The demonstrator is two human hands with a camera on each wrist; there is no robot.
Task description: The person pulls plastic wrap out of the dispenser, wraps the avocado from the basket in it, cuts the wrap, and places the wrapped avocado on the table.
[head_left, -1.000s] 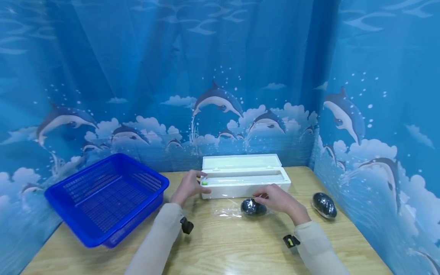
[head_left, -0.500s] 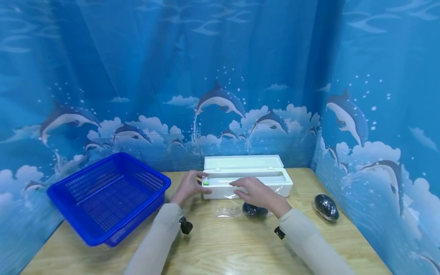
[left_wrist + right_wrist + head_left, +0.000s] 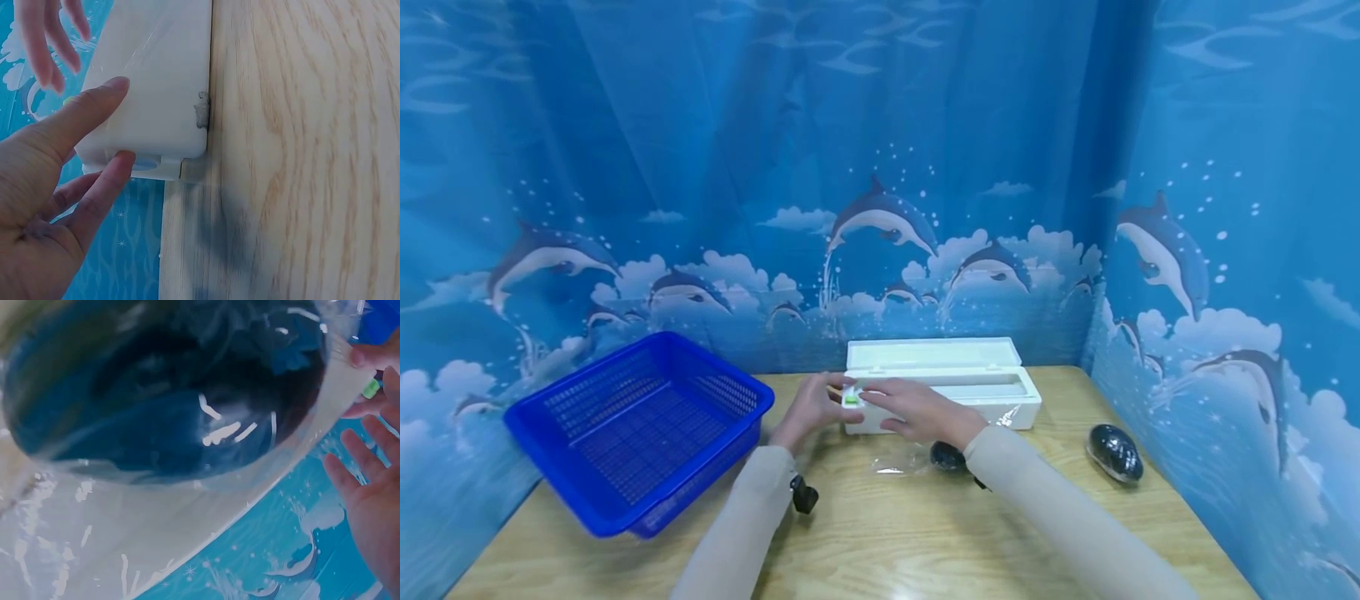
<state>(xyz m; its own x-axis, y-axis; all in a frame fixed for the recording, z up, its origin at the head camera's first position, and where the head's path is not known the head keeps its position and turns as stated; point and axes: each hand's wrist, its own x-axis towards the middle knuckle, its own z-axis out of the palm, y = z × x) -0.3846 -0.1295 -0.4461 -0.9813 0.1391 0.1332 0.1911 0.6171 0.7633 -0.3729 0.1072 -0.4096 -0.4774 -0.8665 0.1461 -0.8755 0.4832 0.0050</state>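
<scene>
A long white cling film dispenser (image 3: 1011, 414) stands at the table's back edge, its lid (image 3: 932, 353) tipped up behind it. At its left end my left hand (image 3: 808, 412) grips the box, thumb (image 3: 103, 100) on the front face and a finger (image 3: 115, 172) against the end. My right hand (image 3: 917, 408) hovers over the front with extended fingers, fingertips close to the green slide cutter (image 3: 851, 400). Clear film (image 3: 898, 463) hangs from the box onto the table. On it lies a dark, glossy oval object (image 3: 169, 406), partly hidden by my right arm in the head view.
A second dark oval object (image 3: 1115, 454), wrapped in clear film, lies at the right of the table (image 3: 880, 533). A blue plastic basket (image 3: 700, 477) stands on the left. Blue dolphin-print curtains (image 3: 760, 167) hang behind and to the right.
My right hand has left the dark object and moved left along the front of the dispenser to its left end. My left hand has kept its grip there.
</scene>
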